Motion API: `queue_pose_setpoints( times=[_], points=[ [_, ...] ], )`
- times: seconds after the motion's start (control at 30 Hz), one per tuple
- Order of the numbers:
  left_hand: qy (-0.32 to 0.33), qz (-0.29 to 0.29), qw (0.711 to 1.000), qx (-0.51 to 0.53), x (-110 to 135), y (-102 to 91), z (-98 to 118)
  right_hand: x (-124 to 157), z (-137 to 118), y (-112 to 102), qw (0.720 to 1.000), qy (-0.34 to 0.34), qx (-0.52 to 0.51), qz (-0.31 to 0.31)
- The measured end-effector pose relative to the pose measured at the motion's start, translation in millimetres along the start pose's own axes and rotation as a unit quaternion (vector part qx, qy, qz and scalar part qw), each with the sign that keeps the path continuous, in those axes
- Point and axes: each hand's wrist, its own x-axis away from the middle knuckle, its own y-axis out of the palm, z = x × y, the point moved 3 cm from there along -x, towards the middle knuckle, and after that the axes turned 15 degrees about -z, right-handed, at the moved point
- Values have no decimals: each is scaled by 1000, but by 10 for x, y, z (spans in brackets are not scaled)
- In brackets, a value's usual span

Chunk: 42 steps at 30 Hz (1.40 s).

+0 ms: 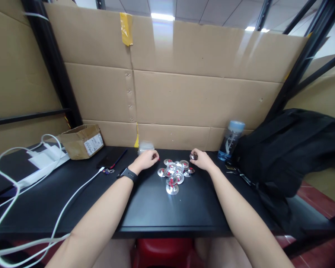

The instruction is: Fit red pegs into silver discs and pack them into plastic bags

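A loose pile of shiny silver metal discs with red bits at their centres [172, 180] lies on the black table, between my two hands. My left hand [147, 160], with a dark watch on the wrist, is at the left of the pile. Its fingers are curled into a pinch, and a speck of red shows at the fingertips; what it belongs to is too small to make out. On the other side, my right hand [203, 160] pinches one round metal disc [193, 156] just above the table. Behind my left hand stands a clear plastic container [145, 146], partly hidden.
At the left are an open cardboard box [80, 143], a dark phone [111, 158], a white power strip [41, 169] and looping white cables [72, 199]. A water bottle [231, 140] and a black backpack [293, 149] stand at the right. Cardboard panels [178, 93] wall the back.
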Motion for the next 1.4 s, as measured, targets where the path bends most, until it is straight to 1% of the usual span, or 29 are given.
queue_pose_setpoints(
  times=[0.07,0.13,0.17,0.23,0.3,0.37,0.43,0.5,0.6,0.67,0.77,0.87,0.93,1.03,1.17,1.23,1.3,1.4],
  points=[
    [-7,13,1000,17,16,-25,-79,-1,168,-21,998,38,38,-18],
    [-4,55,998,25,23,-53,-74,3,237,-49,997,56,58,-20],
    [-4,76,997,29,24,-63,-51,7,239,-73,996,60,66,-7],
    [-15,103,993,49,21,-65,7,24,202,-142,993,69,86,46],
    [-27,96,992,77,9,-36,72,47,147,-217,987,77,100,103],
    [-15,79,994,79,-7,8,151,69,113,-275,981,88,96,141],
    [9,71,996,60,-22,50,227,78,116,-305,980,100,60,160],
    [18,68,996,53,-33,90,278,72,146,-307,979,105,-5,172],
    [-6,47,995,93,-39,144,298,38,190,-273,972,83,-105,191],
    [-22,33,991,125,-36,170,297,12,199,-236,966,62,-154,199],
    [-32,33,986,161,-34,188,290,-17,178,-158,960,42,-212,176],
    [-41,63,983,169,-41,188,276,-19,126,-84,956,38,-251,149],
    [-40,76,983,160,-51,192,272,-10,79,-48,954,37,-263,142],
    [-31,70,986,148,-67,208,278,2,-10,-8,955,27,-264,132],
    [-23,62,988,138,-75,225,291,12,-140,31,962,14,-237,132],
    [-21,60,989,135,-76,231,294,14,-200,48,966,5,-227,123],
    [-22,58,989,134,-78,237,290,12,-263,59,975,-21,-202,89],
    [-19,63,990,126,-83,237,280,20,-368,51,991,-90,-100,6]
  ],
)
